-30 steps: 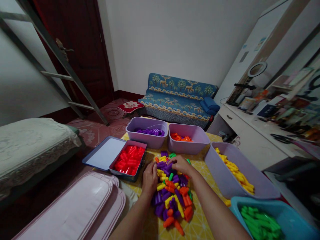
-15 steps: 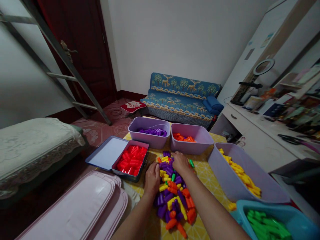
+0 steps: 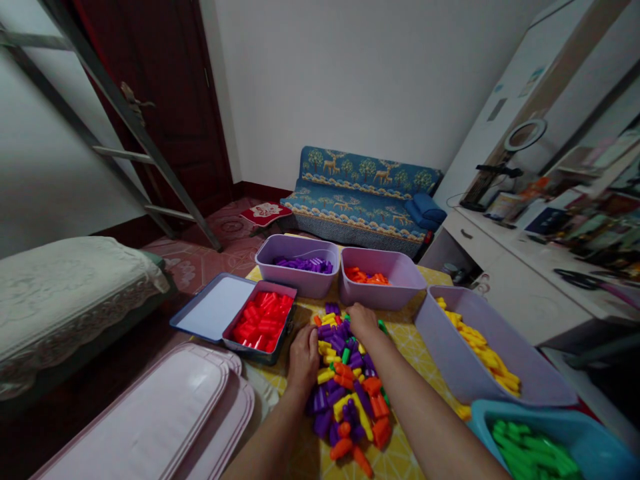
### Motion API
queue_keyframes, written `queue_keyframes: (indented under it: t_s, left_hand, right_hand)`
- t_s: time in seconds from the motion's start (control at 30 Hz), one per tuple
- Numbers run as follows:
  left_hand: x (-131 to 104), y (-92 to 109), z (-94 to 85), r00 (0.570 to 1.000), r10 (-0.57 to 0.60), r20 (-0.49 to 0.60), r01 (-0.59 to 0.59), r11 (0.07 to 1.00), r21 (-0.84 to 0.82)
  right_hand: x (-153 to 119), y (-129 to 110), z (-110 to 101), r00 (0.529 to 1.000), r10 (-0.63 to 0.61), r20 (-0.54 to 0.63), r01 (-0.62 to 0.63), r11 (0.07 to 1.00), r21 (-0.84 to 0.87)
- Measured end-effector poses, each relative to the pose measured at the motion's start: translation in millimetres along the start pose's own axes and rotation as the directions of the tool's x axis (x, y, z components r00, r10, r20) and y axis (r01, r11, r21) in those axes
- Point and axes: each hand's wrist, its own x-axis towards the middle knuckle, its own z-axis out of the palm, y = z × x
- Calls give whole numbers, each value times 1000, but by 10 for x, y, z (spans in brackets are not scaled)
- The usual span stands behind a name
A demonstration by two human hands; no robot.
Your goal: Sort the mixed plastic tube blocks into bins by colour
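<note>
Clearly both hands rest on the mixed pile of pegs [image 3: 347, 387] mid-counter: left hand [image 3: 303, 350] flat, right hand [image 3: 363, 319] curled at the far edge; whether its fingers hold a peg cannot be told. Pinching single pegs by colour seems wisest.

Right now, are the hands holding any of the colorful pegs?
It cannot be told. Both the left hand and right hand rest palm-down on the pile of pegs, hiding their fingers.
</note>
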Motion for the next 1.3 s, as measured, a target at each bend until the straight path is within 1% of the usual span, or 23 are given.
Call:
queue_keyframes:
  t_s: [0.13, 0.27, 0.43, 0.53, 0.6, 0.67, 0.7, 0.77, 0.87, 0.97, 1.03, 1.13, 1.23, 1.3]
  left_hand:
    - [-3, 16, -5, 1000, -2, -7, 2, 1000, -3]
    - [-3, 33, -14, 1000, -5, -10, 5, 1000, -1]
    - [2, 18, -13, 1000, 3, -11, -3, 1000, -8]
    - [2, 13, -15, 1000, 0, -7, -1, 1000, -8]
    - [1, 16, -18, 1000, 0, -2, 0, 1000, -5]
    - [-1, 19, -18, 1000, 2, 3, -2, 1000, -3]
    - [-2, 18, -17, 1000, 2, 2, -2, 1000, -2]
    - [-2, 16, -14, 1000, 2, -4, -2, 1000, -4]
    - [-1, 15, -13, 1000, 4, -15, -4, 1000, -7]
    - [0, 29, -18, 1000, 2, -19, -2, 1000, -6]
    - [-1, 44, -23, 1000, -2, -19, 2, 1000, -3]
    - [-2, 61, -30, 1000, 1, -18, -1, 1000, -6]
    - [0, 65, -32, 1000, 8, -25, -8, 1000, -12]
    - [1, 62, -31, 1000, 8, -28, -9, 1000, -11]
  right_hand:
    - [-8, 45, 4, 1000, 8, -18, -8, 1000, 5]
    - [-75, 92, 28, 998, -10, -56, 13, 998, 55]
    - [-327, 101, 56, 989, -29, -142, 50, 987, 150]
    - [-525, 109, 97, 981, -30, -192, 82, 960, 266]
    - [-626, 139, 133, 987, -57, -151, 108, 930, 352]
    - [-670, 205, 162, 993, -59, -98, 95, 901, 424]
    - [-665, 254, 172, 995, -35, -91, 73, 888, 454]
    - [-604, 380, 180, 988, 80, -134, -4, 871, 491]
    - [-441, 600, 205, 937, 273, -216, -134, 856, 499]
    - [-299, 769, 300, 888, 395, -236, -242, 837, 491]
    - [-247, 834, 396, 871, 434, -231, -285, 828, 482]
    - [-212, 891, 511, 875, 439, -207, -301, 825, 479]
    - [-195, 932, 522, 886, 430, -174, -298, 815, 498]
    - [-199, 933, 474, 879, 441, -181, -293, 799, 525]
